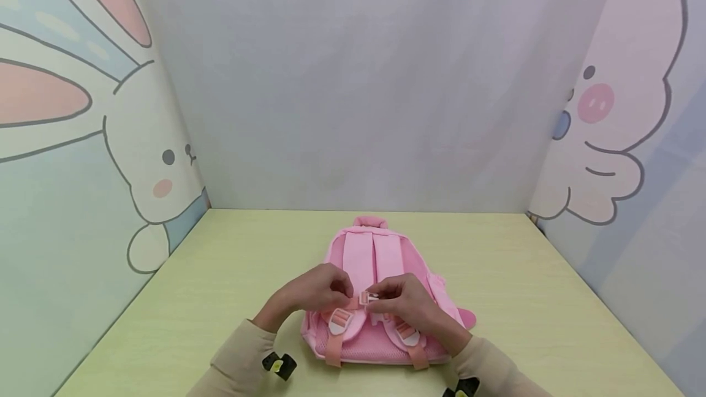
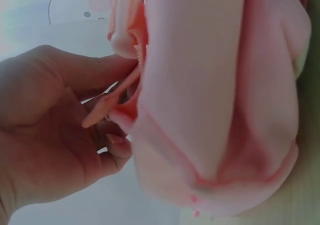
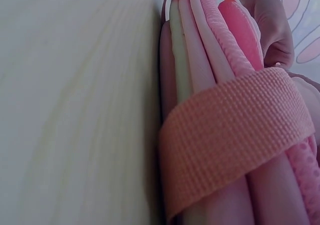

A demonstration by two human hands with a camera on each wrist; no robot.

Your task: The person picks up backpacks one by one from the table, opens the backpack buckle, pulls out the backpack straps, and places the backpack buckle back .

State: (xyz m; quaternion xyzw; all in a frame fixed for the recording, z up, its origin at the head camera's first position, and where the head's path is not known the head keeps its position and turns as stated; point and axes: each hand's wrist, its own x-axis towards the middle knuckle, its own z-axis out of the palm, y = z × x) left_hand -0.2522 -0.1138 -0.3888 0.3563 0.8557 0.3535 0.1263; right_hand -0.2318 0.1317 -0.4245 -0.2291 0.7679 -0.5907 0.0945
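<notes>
A pink backpack (image 1: pixel 375 348) lies on the table with its shoulder straps facing up and its top handle (image 1: pixel 371 222) pointing away. My left hand (image 1: pixel 325 287) pinches an orange webbing strap (image 2: pixel 107 105) between thumb and fingers, over the left shoulder strap. Close by, my right hand (image 1: pixel 410 302) pinches a small white plastic buckle (image 1: pixel 364 298) at the middle of the bag. White adjusters (image 1: pixel 340 321) sit on both shoulder straps below the hands. In the right wrist view, a wide orange webbing band (image 3: pixel 235 130) crosses the bag's layered edge.
The pale wood-look table (image 1: pixel 220 274) spreads around the bag. Behind it stands a grey-white backdrop (image 1: pixel 364 90), with cartoon-printed side panels (image 1: pixel 66 213) at left and right. A pink flap (image 1: pixel 467 318) sticks out at the bag's right side.
</notes>
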